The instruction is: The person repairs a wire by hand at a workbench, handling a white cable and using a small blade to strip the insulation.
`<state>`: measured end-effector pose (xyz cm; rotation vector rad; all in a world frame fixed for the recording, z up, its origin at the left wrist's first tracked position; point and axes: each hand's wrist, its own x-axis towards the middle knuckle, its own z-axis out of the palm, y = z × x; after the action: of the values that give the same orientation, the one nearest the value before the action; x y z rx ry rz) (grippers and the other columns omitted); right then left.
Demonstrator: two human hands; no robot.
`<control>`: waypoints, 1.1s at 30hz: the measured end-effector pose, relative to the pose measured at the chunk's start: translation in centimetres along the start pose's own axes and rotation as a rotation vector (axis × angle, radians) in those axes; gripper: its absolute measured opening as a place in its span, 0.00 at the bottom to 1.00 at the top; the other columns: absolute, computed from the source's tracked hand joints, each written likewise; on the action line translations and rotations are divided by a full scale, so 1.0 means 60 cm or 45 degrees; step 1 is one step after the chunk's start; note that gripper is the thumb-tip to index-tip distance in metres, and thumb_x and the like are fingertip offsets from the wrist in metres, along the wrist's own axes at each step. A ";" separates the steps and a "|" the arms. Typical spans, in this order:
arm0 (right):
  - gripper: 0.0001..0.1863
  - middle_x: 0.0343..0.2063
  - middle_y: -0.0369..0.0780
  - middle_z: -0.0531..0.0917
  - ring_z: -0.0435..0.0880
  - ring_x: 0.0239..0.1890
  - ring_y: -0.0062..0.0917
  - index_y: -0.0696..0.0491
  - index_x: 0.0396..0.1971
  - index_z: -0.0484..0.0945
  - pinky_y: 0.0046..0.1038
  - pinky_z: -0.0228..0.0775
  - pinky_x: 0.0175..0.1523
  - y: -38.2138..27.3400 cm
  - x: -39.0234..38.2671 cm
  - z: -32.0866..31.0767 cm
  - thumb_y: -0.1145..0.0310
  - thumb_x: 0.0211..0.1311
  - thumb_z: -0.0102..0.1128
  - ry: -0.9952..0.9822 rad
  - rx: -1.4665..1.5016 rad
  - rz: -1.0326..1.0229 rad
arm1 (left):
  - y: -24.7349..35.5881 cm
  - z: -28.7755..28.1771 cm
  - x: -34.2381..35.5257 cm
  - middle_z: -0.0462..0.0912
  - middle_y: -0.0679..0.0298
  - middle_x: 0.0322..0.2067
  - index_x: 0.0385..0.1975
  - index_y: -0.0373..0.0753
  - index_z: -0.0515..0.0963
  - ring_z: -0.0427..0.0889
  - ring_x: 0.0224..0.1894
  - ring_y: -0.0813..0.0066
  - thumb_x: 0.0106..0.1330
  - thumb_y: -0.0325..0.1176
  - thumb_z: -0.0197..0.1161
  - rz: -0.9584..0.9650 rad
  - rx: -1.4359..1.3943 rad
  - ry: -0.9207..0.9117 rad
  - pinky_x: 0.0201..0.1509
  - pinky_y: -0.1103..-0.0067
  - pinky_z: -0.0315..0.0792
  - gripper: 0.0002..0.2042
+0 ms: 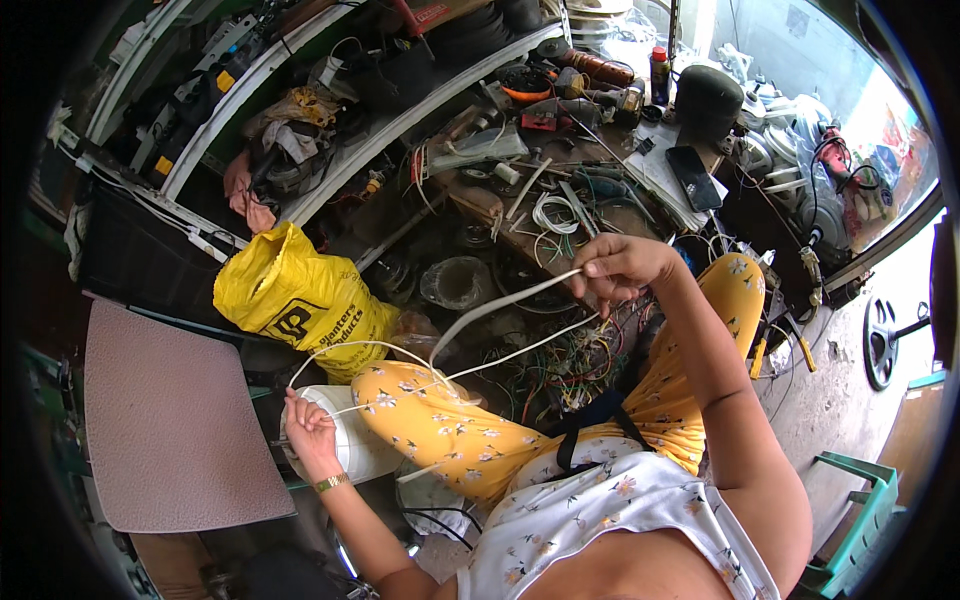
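Pinched between thumb and fingers, white cable reached out of the right hand; the left hand, curled closed, grasped a loop of it, so that the cable bowed between the two grips, above the lap and one raised knee; just under the left grip stood a white bucket, its top partly covered by hand and knee, its contents impossible to tell; beyond that grip a yellow bag sagged open at the mouth, with whatever lay inside out of sight; well past the right grip, clear plastic lay over pale round things, too blurred to name.

Below the right grip, a tangle of coloured wires ran partly out of sight behind the legs; whether the thicker and thinner stretches of cable were one piece could not be told; a green stool, right of the right forearm, was cut off by the dark rim.
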<state>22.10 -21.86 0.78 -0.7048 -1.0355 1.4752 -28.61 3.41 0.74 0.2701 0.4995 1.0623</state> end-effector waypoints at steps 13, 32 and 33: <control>0.22 0.09 0.32 0.69 0.62 0.09 0.11 0.63 0.48 0.72 0.16 0.54 0.14 0.048 0.012 0.083 0.58 0.69 0.45 -0.520 0.039 0.508 | 0.022 0.015 -0.036 0.54 0.73 0.11 0.39 0.40 0.74 0.52 0.10 0.88 0.73 0.40 0.45 0.190 0.648 -0.005 0.09 0.90 0.53 0.13; 0.17 0.09 0.27 0.57 0.51 0.11 0.11 0.58 0.40 0.74 0.15 0.47 0.16 0.066 0.049 0.056 0.59 0.71 0.43 0.097 0.568 0.160 | -0.014 -0.072 -0.124 0.73 0.57 0.40 0.51 0.37 0.70 0.71 0.43 0.61 0.65 0.37 0.54 0.630 2.406 0.595 0.47 0.68 0.68 0.18; 0.17 0.09 0.27 0.57 0.51 0.11 0.11 0.58 0.40 0.74 0.15 0.46 0.16 0.071 0.061 0.070 0.59 0.71 0.43 0.059 0.514 0.234 | -0.037 -0.070 -0.110 0.70 0.51 0.50 0.54 0.36 0.69 0.67 0.56 0.52 0.62 0.36 0.55 1.234 2.972 0.460 0.60 0.59 0.60 0.20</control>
<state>15.86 -19.06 -0.75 -0.5489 -0.6202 1.7520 -31.69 -3.57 -2.13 2.5786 1.8971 0.8512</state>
